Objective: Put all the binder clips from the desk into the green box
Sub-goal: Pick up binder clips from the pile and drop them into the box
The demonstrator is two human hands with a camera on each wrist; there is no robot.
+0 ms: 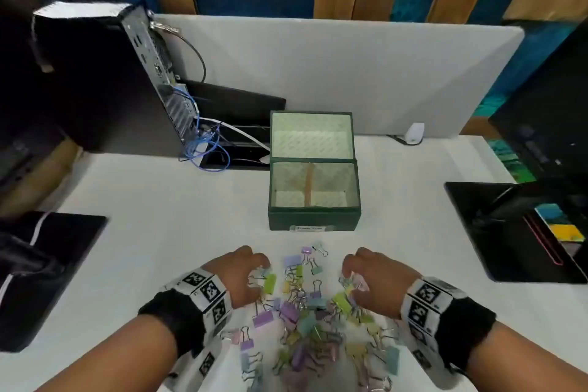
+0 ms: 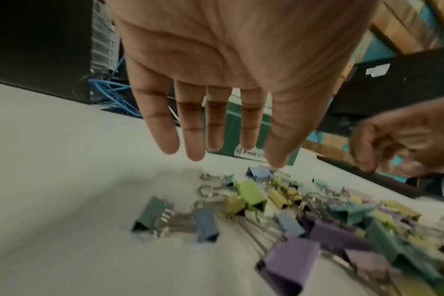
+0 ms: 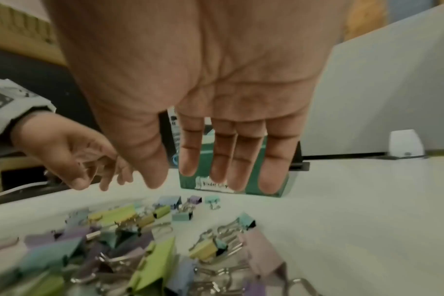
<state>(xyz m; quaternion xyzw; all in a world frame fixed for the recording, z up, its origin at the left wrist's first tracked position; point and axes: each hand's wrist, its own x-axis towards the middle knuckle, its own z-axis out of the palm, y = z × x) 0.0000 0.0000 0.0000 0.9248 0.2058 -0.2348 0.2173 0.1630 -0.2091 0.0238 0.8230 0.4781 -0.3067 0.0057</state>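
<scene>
A heap of pastel binder clips (image 1: 305,321) lies on the white desk (image 1: 159,200) at the near edge. Behind it stands the green box (image 1: 313,219), its lid up and its inside bare. My left hand (image 1: 259,269) hovers over the heap's left side, fingers reaching down and holding nothing. My right hand (image 1: 350,270) hovers over the right side the same way. In the left wrist view the left hand (image 2: 228,156) hangs above the clips (image 2: 292,212) with nothing in its grasp. In the right wrist view the right hand (image 3: 198,180) is above the clips (image 3: 129,250), the box (image 3: 206,156) beyond.
A computer tower (image 1: 105,83) with blue cables (image 1: 203,143) stands back left. A grey divider (image 1: 350,67) runs behind the box, with a small white device (image 1: 413,134) at its foot. A black mat (image 1: 515,232) lies right, dark cloth (image 1: 41,264) left.
</scene>
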